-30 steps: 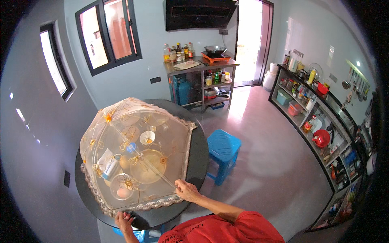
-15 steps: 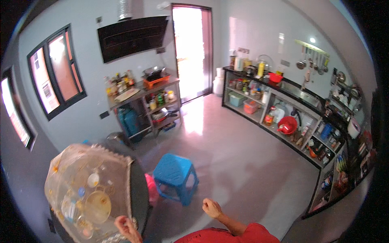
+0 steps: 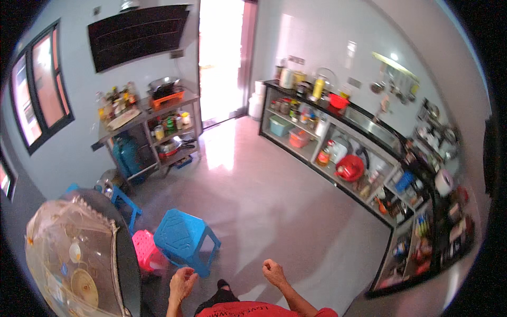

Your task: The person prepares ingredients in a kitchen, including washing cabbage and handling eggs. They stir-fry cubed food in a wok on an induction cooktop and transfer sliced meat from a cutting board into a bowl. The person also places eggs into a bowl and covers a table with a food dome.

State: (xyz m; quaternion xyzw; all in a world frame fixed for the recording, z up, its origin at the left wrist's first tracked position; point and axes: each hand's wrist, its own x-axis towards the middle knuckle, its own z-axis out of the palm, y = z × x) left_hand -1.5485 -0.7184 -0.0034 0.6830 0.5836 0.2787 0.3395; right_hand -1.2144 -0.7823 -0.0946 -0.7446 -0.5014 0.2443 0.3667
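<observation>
My left hand point(image 3: 182, 283) is above the floor just in front of a blue plastic stool point(image 3: 179, 233), its fingers curled in and nothing visible in them. To the right, my right hand point(image 3: 274, 272) hangs in a loose fist over bare floor, apart from any object. A pink plastic stool point(image 3: 144, 250) sits against the blue one's left side. On the round dark table point(image 3: 127, 264) at the lower left, a sheer mesh food cover point(image 3: 46, 240) spreads over several dishes, among them a yellowish plate point(image 3: 84, 288).
Along the right wall runs a black counter point(image 3: 296, 95) with a sink point(image 3: 377, 130) and crowded shelves below. A metal shelf point(image 3: 149, 117) with a wok point(image 3: 163, 84) stands at the back left. A bright doorway point(image 3: 221, 58) opens between them. Another blue stool point(image 3: 124, 203) is behind the table.
The view has shifted right and forward, so table and stools appear further left. My left hand has moved away from the table's edge. My right hand remains closed.
</observation>
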